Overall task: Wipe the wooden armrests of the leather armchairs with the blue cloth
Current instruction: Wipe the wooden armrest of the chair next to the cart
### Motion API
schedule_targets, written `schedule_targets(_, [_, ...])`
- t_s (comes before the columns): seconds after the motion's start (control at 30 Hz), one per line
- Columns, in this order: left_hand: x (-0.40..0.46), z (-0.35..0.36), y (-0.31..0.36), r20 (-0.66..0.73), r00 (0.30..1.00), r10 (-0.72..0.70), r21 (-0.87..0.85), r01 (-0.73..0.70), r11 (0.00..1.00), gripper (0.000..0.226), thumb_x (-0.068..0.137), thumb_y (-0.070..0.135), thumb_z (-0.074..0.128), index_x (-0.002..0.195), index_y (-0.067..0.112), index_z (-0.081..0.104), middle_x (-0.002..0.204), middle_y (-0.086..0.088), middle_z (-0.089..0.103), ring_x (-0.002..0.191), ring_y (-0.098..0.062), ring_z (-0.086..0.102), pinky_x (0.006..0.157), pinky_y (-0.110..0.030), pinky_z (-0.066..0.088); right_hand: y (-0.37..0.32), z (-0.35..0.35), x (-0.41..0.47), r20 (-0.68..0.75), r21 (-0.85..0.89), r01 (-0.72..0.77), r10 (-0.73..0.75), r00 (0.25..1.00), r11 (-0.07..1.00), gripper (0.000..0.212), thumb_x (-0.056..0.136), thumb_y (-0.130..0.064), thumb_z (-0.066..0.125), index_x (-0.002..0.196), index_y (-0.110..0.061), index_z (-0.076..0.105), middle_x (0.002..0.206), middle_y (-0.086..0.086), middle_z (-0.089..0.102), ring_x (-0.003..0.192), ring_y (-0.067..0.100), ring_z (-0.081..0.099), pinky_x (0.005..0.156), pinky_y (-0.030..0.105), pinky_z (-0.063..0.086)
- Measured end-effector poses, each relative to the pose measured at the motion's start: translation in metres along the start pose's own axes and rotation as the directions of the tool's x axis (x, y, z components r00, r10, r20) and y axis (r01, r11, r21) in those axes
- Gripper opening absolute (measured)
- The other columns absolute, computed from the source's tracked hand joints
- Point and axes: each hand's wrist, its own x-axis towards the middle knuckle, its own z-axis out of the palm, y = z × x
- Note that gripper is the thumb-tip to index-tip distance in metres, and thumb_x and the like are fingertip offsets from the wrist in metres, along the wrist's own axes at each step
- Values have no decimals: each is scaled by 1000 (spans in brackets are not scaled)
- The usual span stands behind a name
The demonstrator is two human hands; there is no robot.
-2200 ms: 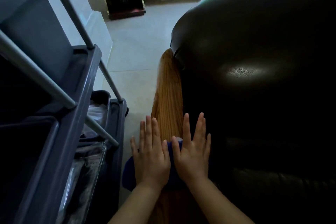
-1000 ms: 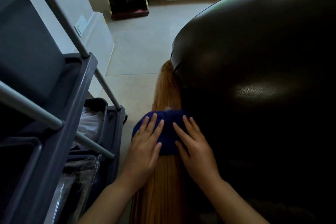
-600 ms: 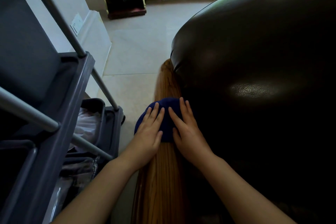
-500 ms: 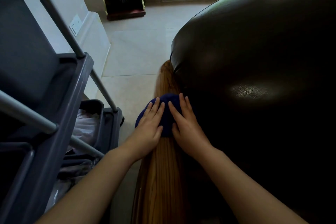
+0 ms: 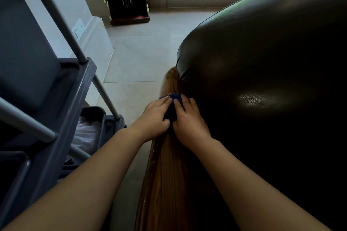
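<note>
A long wooden armrest (image 5: pixel 169 174) runs away from me along the left side of a dark leather armchair (image 5: pixel 262 80). A blue cloth (image 5: pixel 173 108) lies bunched on the armrest, well along toward its far rounded end (image 5: pixel 171 77). My left hand (image 5: pixel 155 116) and my right hand (image 5: pixel 188 120) press down on the cloth side by side, fingers curled over it. Most of the cloth is hidden under both hands.
A grey cleaning cart (image 5: pixel 48 99) with metal posts stands close on the left, white bags (image 5: pixel 85 133) in its lower bin. Pale tiled floor (image 5: pixel 140 52) lies between cart and chair. A dark gold-framed stand (image 5: pixel 127 0) sits by the far wall under a window.
Both hands have slid the blue cloth forward along the armrest, from near me toward its far end. The fingers have gone from spread flat to curled over the bunched cloth.
</note>
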Motion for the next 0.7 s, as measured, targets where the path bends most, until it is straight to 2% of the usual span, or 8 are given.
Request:
schedule_targets(0.2, [-27,4,2,-118,993,16,-96,-27,995,64,81,9,57,140,14,32,150,-3,33,138,-20,28,114,-27,17,6,5,-16,-74,157,73,-62,995,985,61,86,-4,42,143,-18,25,156,1,14,142,19,4,115,39,18])
schedule_targets(0.4, [-56,13,8,-162,987,24,-110,-42,993,63,84,10,56,141,19,31,150,2,31,139,-15,24,115,-25,13,4,10,-49,-205,362,135,-62,977,922,49,89,-7,49,136,-19,42,151,0,29,140,9,11,109,18,5])
schedule_targets(0.43, [-61,15,9,-166,986,28,-105,-45,993,62,85,11,55,141,20,29,151,3,30,140,-14,22,114,-24,11,4,10,-55,-237,429,114,-10,971,896,47,89,-10,52,134,-19,45,150,1,32,138,8,16,110,18,8])
schedule_targets(0.5, [-70,19,12,-175,984,29,-97,-47,994,62,87,13,54,142,21,27,152,5,27,140,-13,17,112,-20,5,9,13,-63,-291,577,-54,266,919,815,47,89,-19,55,135,-15,43,145,7,40,135,14,31,109,22,20])
schedule_targets(0.53, [-74,22,13,-184,982,32,-89,-49,995,61,88,13,53,142,22,26,152,7,25,141,-13,16,111,-17,2,11,11,-63,-205,671,-200,437,876,714,52,90,-27,55,137,-13,39,144,10,41,133,20,36,109,26,25])
schedule_targets(0.57, [-78,25,13,-194,980,39,-76,-54,996,60,88,14,52,142,23,26,152,9,24,141,-11,14,109,-13,-2,13,10,-60,-37,751,-337,546,837,568,57,90,-35,53,139,-11,35,143,12,42,130,25,40,109,33,30])
schedule_targets(0.63, [-83,30,14,-203,978,52,-61,-66,996,58,90,16,49,142,26,24,147,18,18,140,-6,10,102,-3,-11,13,11,-51,231,815,-456,522,821,358,56,91,-39,49,137,-9,39,136,15,50,121,29,49,105,44,39])
schedule_targets(0.7, [-86,34,13,-193,980,55,-77,-71,994,57,92,17,46,142,29,20,142,24,8,138,0,4,98,2,-15,6,12,-44,190,836,-395,473,860,382,47,93,-30,47,135,-10,40,133,15,52,119,28,52,103,46,40])
